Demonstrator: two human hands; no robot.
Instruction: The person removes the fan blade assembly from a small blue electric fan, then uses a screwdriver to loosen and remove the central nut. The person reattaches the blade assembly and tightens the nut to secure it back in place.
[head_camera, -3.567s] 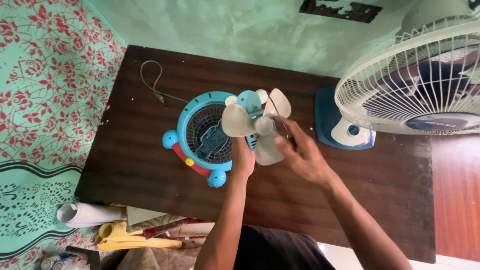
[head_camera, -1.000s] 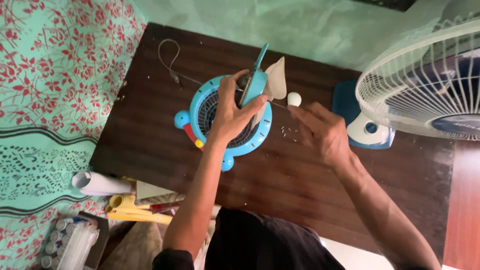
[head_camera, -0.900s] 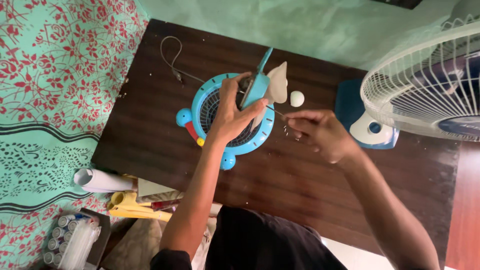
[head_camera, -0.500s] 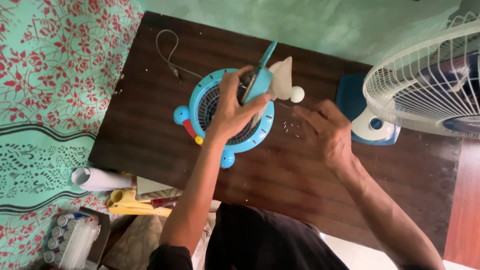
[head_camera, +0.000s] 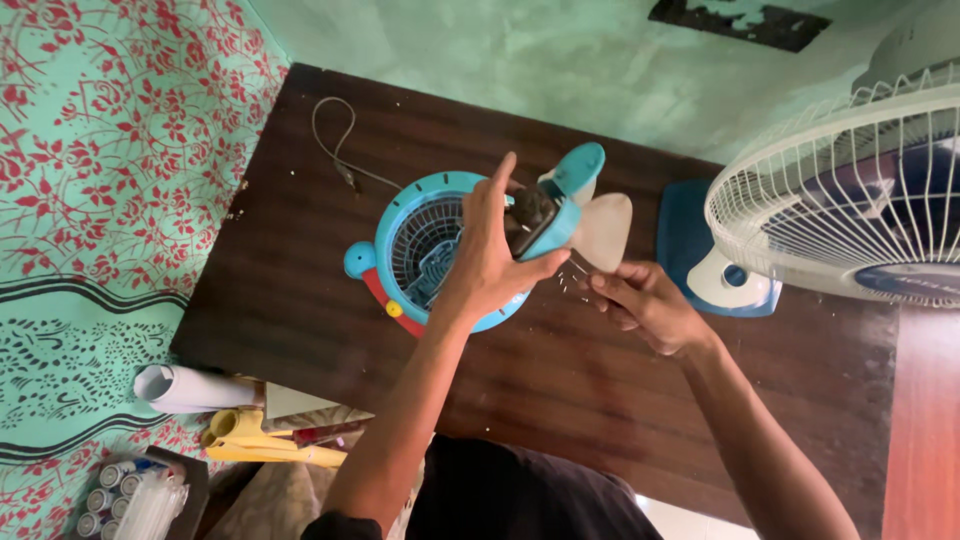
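Left hand (head_camera: 490, 255): fingers wrapped around a small blue plastic fan motor housing (head_camera: 555, 205) with pale translucent blades, thumb beneath, index finger pointing straight up; the housing is lifted and tilted, held above the right edge of a round blue plastic fan guard (head_camera: 435, 250) with a grille centre, which lies flat on the dark brown wooden table (head_camera: 300, 300). One pale blade (head_camera: 605, 232) juts right of the housing. Right hand (head_camera: 645, 305): fingers curled narrow, tips pinched together just under that blade; cannot tell whether anything small is caught between them. A scatter of tiny pale specks (head_camera: 570, 280) lies on the table between the two hands. The guard carries a blue knob and a red strip with a yellow dot on its lower left rim. Farther out: a thin grey wire loop (head_camera: 335, 140) toward the table's far left; a white-caged table fan (head_camera: 850, 200) on a blue base at the right. Off the near-left edge: a roll of white paper (head_camera: 185, 388), a yellow plastic tool (head_camera: 265, 445), a cluster of small batteries (head_camera: 100, 495).
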